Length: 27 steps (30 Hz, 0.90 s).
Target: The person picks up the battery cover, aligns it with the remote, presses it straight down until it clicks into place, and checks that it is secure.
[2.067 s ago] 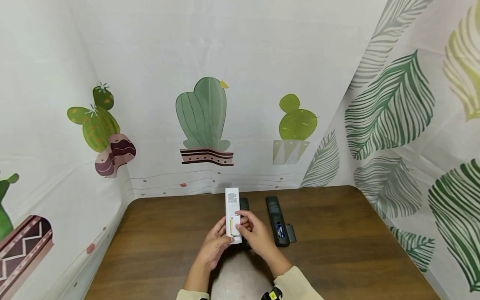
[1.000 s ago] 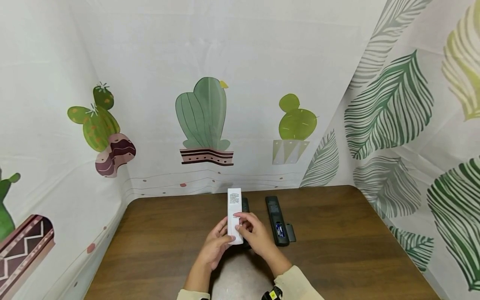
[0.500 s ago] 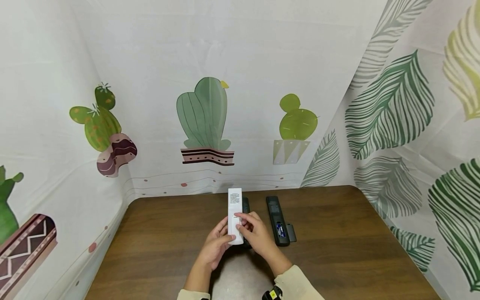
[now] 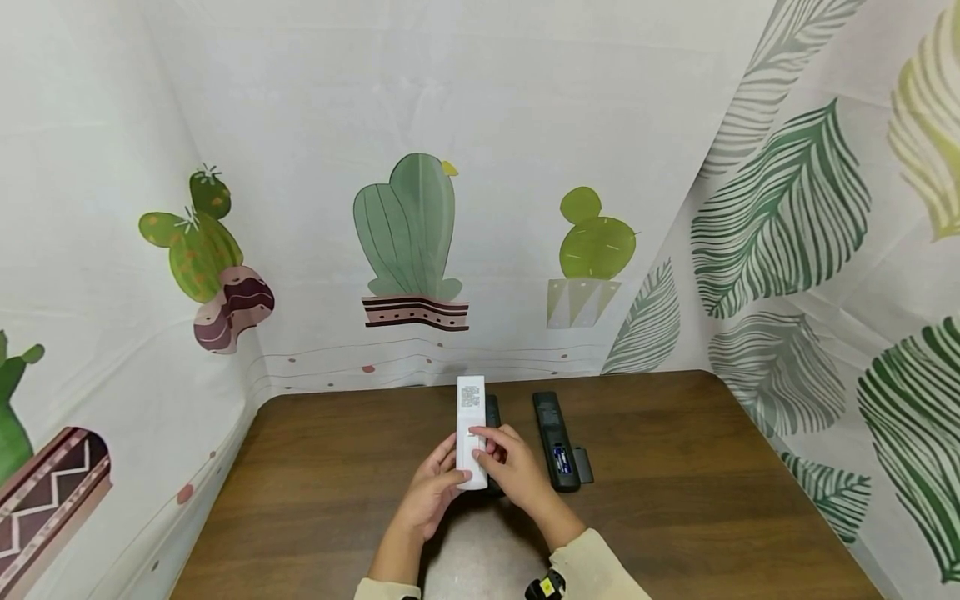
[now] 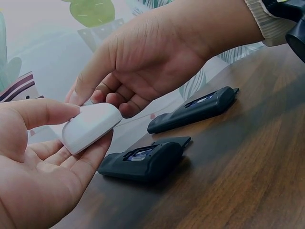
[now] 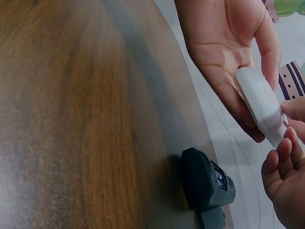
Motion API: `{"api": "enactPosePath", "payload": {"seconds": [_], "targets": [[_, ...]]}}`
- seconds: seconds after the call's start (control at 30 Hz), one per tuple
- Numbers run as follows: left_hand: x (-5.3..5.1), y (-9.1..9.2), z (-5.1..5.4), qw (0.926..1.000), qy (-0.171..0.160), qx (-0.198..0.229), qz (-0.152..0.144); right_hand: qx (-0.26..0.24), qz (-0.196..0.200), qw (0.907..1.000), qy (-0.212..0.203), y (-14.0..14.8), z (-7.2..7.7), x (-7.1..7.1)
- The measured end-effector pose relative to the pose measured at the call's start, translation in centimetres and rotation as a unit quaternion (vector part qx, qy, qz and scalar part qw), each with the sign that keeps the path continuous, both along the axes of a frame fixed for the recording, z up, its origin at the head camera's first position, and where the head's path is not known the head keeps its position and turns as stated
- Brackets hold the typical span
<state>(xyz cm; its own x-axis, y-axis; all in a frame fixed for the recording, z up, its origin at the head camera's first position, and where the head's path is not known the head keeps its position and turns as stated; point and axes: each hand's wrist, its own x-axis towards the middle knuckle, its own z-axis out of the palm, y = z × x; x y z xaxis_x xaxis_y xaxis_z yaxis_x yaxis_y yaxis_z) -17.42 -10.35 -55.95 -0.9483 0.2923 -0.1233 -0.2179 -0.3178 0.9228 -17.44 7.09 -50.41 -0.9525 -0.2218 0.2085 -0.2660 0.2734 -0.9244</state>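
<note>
A white remote control [image 4: 471, 408] is held above the table with its labelled back facing up. My left hand [image 4: 429, 492] grips its lower end, thumb on the near left edge and fingers underneath. With thumb and index finger, my right hand [image 4: 517, 471] pinches the white battery cover [image 4: 469, 454] over the remote's back. A small gap shows by the index fingertip. The cover hides the inside of the compartment. In the right wrist view the white remote [image 6: 259, 102] lies across the left hand's fingers, with right fingertips at its far edge.
Two black remotes lie face down on the wooden table [image 4: 322, 467]. One black remote [image 4: 550, 425] shows blue batteries [image 4: 562, 460], its cover [image 4: 582, 465] beside it. The other black remote [image 4: 492, 410] is partly behind the hands; its compartment [image 5: 139, 155] is uncovered. A patterned curtain stands behind.
Two seconds ago a yellow battery showed beside the white cover; now the cover lies over it. The white remote has shifted slightly right. Since a second ago the hands have hardly moved.
</note>
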Motion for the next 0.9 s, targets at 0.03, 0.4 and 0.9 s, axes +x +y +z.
{"api": "enactPosePath", "payload": {"seconds": [0.03,0.4,0.9], "targets": [[0.0,0.0,0.0,1.0,0.0,0.0,0.0,0.0,0.0,1.0,0.0,0.0,0.0,0.0],[0.1,0.0,0.0,1.0,0.005,0.0,-0.002,0.014,0.0,0.9999,-0.004,0.0,0.6,0.3],[0.1,0.0,0.0,1.0,-0.001,-0.001,0.001,-0.019,-0.049,0.9986,-0.011,0.2,-3.9,-2.0]]}}
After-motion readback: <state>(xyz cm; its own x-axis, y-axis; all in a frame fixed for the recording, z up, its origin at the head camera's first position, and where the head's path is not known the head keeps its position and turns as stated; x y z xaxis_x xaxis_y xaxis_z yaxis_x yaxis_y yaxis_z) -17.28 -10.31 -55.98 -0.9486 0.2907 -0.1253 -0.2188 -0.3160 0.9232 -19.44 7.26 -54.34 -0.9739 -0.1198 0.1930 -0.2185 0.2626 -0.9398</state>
